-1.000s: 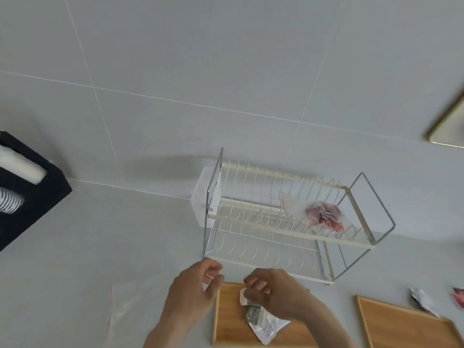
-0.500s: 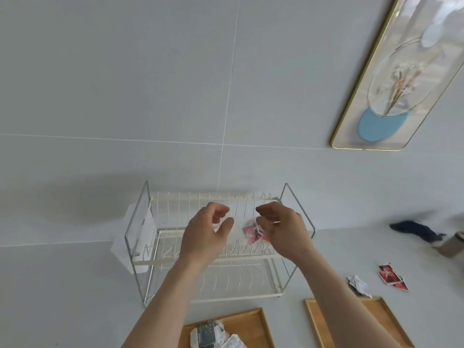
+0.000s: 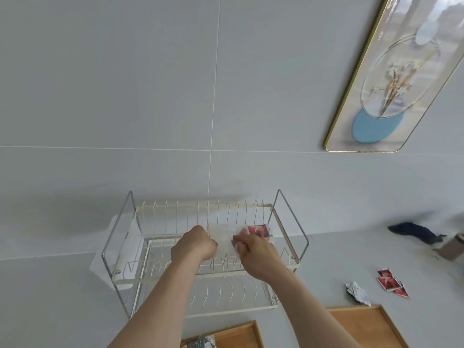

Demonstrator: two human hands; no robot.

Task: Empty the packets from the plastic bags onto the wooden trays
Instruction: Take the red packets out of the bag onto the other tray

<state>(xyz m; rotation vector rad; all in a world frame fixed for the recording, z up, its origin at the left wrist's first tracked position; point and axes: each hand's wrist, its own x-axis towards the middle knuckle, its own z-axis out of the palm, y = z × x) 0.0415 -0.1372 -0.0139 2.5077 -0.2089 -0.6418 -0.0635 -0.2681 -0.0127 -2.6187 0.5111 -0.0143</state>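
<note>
1. At centre frame, on the upper tier of the white wire dish rack (image 3: 251, 272), we see a clear plastic bag (image 3: 223, 237) w/ red packets (image 3: 256, 231) inside, lying among the rack's upright wires.
2. Left hand (image 3: 194, 246): fingers curled into a closed fist at the bag's left edge. It looks to be pinching the plastic, but the fingertips are hidden from us, so the exact hold can't be told.
3. Right hand (image 3: 256, 252): fingers bent & closed on the bag's right part, right by the red packets, touching the plastic.
4. Both forearms come up from the bottom of the frame & cross over the rack's lower tier.
5. Lower centre, at the bottom edge: a wooden tray (image 3: 241, 334) on the grey counter (image 3: 62, 310), w/ a crumpled silvery packet (image 3: 202, 342) on its left part, partly cut off.
6. Lower right: a second wooden tray (image 3: 371, 325), only its far part in view.
7. Right of the rack, on the counter: a crumpled silver-white wrapper (image 3: 357, 292) & just beside it a few loose red packets (image 3: 391, 282).
8. Far right, mid-height: a dark blue cloth (image 3: 414, 231) & a blurred beige item (image 3: 452, 244) we can't identify.
9. Upper right: a gold-framed picture (image 3: 401, 79) on the grey tiled wall (image 3: 125, 84).
</note>
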